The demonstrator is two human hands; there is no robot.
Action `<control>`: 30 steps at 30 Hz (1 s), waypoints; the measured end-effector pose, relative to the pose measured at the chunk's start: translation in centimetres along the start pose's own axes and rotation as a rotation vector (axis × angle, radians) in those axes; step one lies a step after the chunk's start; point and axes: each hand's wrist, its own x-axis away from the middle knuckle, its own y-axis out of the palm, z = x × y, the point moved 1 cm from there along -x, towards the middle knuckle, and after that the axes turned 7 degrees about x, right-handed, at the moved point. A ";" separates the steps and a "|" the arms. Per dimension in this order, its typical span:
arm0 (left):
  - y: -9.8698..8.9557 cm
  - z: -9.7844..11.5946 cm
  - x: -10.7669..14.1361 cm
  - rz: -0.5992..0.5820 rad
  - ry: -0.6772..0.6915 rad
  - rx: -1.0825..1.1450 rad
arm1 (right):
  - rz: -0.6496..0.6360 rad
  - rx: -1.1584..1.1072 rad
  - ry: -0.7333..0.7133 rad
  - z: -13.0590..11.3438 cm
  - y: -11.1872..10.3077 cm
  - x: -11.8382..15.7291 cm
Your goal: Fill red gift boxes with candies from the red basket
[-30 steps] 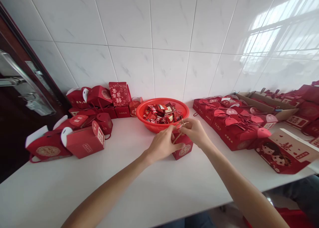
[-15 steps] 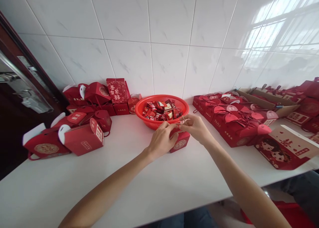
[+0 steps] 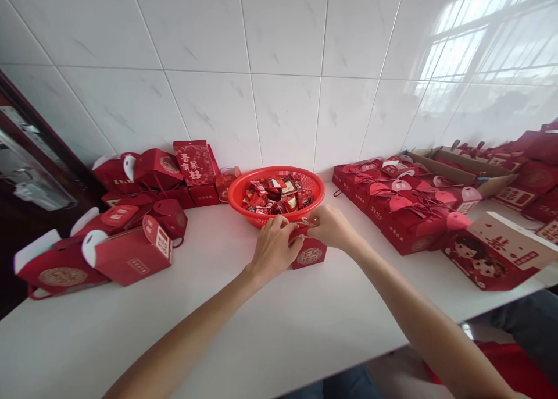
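1 cord (image 3: 307, 222) pinched by fingers of left hand (image 3: 274, 243) and right hand (image 3: 330, 227), just above small red box (image 3: 312, 256) on surface (image 3: 248, 341), in front of basket (image 3: 233, 198). Tying step apparently in hand; even pull seemingly called for next.

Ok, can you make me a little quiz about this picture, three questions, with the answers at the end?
1. True or false: the left hand and the right hand are both at the same small box.
2. What are the fingers of the right hand pinching?
3. Pick one: what colour is the basket of small wrapped packets? A) green B) red C) white

Key: 1. True. 2. A tan cord. 3. B.
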 end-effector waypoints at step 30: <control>5.4 4.3 6.4 -0.127 0.934 0.443 | 0.189 -0.511 -0.047 4.1 -7.2 5.6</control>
